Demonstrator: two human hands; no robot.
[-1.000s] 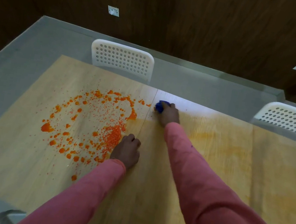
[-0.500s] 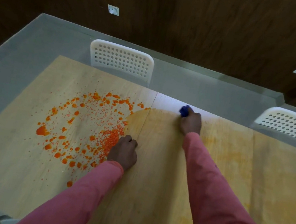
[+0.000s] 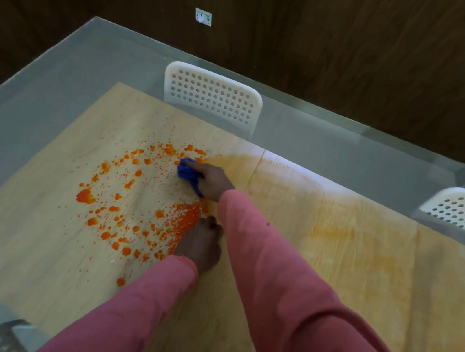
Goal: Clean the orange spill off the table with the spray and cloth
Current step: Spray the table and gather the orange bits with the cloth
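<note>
Orange spill (image 3: 141,207) on the pale wooden counter (image 3: 33,235): a roughly ring-shaped scatter of bright orange blobs and fine specks, lying left of centre. The densest patch sits at the ring's 4 o'clock; one large blob lies at its 9 o'clock, and a lone drop at 6 o'clock, apart from the rest. To the right of the ring, the wood carries a faint orange-yellow film (image 3: 338,232) in broad curved smears.

Right hand (image 3: 213,182), at the ring's 2 o'clock: fingers curled around a crumpled blue cloth (image 3: 187,173), which it presses against the counter at the edge of the droplets.

Left hand (image 3: 198,246), at the ring's 4 o'clock: resting on the counter with fingers tucked under, apparently clenched on nothing, though the palm side is hidden. Its knuckles touch the dense orange patch.

Both arms wear pink sleeves (image 3: 283,290). Two white perforated chairs (image 3: 212,95) stand at the counter's far edge.
</note>
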